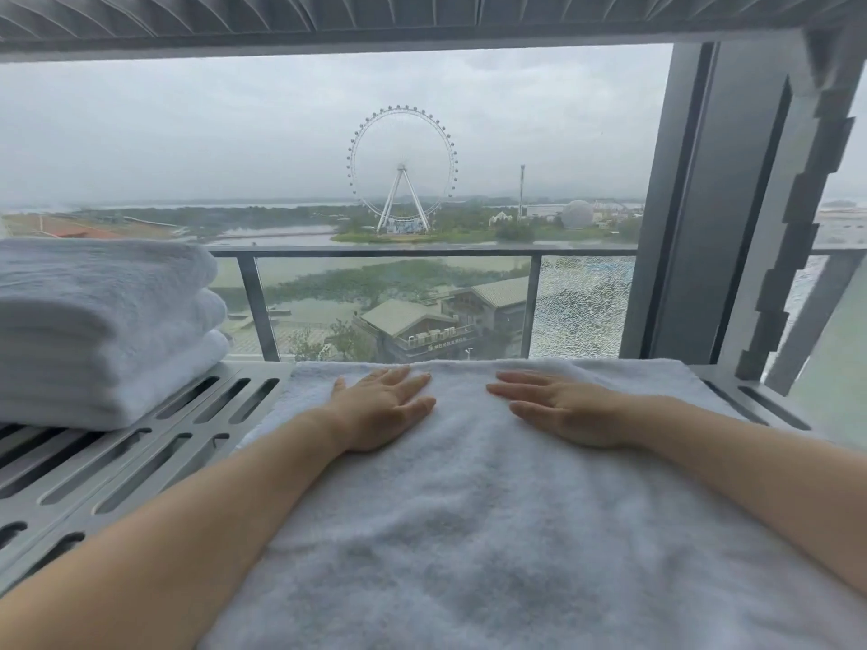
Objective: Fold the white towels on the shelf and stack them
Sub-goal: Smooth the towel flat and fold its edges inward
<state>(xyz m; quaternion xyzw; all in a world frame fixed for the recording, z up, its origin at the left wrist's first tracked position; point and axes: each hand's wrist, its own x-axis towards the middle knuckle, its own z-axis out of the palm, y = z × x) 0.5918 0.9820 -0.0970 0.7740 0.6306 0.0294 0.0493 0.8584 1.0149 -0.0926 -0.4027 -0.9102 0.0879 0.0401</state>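
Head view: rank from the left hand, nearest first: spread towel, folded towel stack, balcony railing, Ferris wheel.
From the left hand:
1. Spread towel: directly under the palm, touching.
2. Folded towel stack: on the shelf, to its left.
3. Balcony railing: outside, beyond the glass.
4. Ferris wheel: far off, across the water.

Fluffy matt terry-cloth towel (pixel 492 509); smooth, matt, slotted metal shelf (pixel 140 462).

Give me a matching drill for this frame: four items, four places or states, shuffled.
Items:
1. left hand
2. right hand
3. stack of folded towels
4. slotted shelf

States:
A. sits at the far left of the shelf
B. flat, palm down, on the towel's left part
C. bare metal beside the spread towel
D. flat, palm down, on the towel's right part

Pairs: 1-B, 2-D, 3-A, 4-C
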